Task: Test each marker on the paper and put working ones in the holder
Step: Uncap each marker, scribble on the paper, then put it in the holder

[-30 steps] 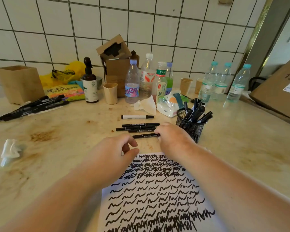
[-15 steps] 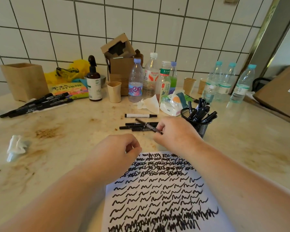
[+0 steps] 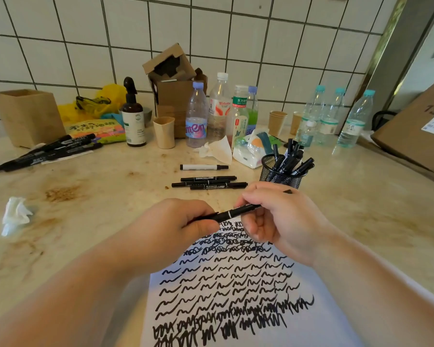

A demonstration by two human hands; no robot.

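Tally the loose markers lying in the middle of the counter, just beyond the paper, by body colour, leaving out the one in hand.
White-bodied marker: 1
Black-bodied markers: 3
Total: 4

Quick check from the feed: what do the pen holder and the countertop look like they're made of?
The round black pen holder looks like painted wire mesh, likely metal: a fine see-through grid shows the markers inside. The beige countertop looks like polished stone or a stone-look surface, with pale veining, a soft sheen and brown stains; which one I cannot tell.
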